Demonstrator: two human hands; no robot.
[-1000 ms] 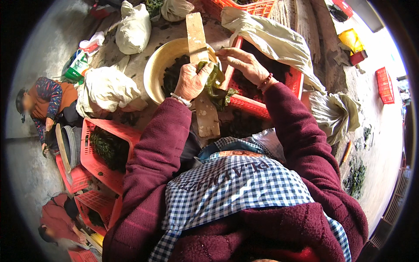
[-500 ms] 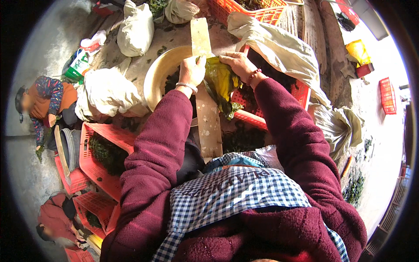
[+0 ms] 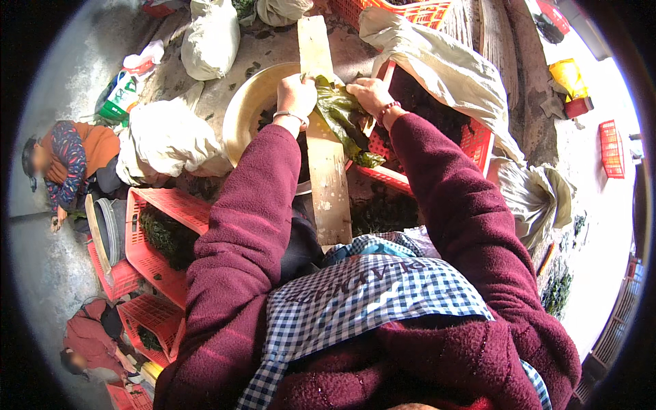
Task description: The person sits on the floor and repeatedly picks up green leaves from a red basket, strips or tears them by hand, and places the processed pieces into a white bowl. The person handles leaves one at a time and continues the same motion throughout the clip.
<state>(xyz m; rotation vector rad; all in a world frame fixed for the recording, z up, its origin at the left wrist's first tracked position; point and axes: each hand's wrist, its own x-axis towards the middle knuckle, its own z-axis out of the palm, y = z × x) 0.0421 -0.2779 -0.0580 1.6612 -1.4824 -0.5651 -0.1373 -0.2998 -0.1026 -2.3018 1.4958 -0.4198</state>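
A glossy olive-green blade of seaweed [image 3: 336, 115] hangs between my hands over a narrow wooden plank [image 3: 329, 188]. My left hand [image 3: 296, 96] has its fingers closed on the blade's upper left edge, above the plank. At the upper right edge my right hand [image 3: 371, 96] pinches the blade, its fingertips partly hidden. The lower end droops to the right of the plank, over the near corner of a red basket [image 3: 391, 179]. Left of the plank stands a wide beige basin [image 3: 236, 126] with dark seaweed inside, partly covered by my left hand.
White cloth [image 3: 437, 58] drapes over the right basket. Red baskets of dark greens [image 3: 164, 236] stand at left, near two people [image 3: 102, 154] at work. Full white sacks [image 3: 210, 44] and a pale cloth bundle [image 3: 167, 143] lie beyond the basin.
The seaweed blade has turned from a broad, yellow-lit sheet to a narrower, darker, slanting strip. My hands have shifted slightly. At left, a person's lowered hand has moved.
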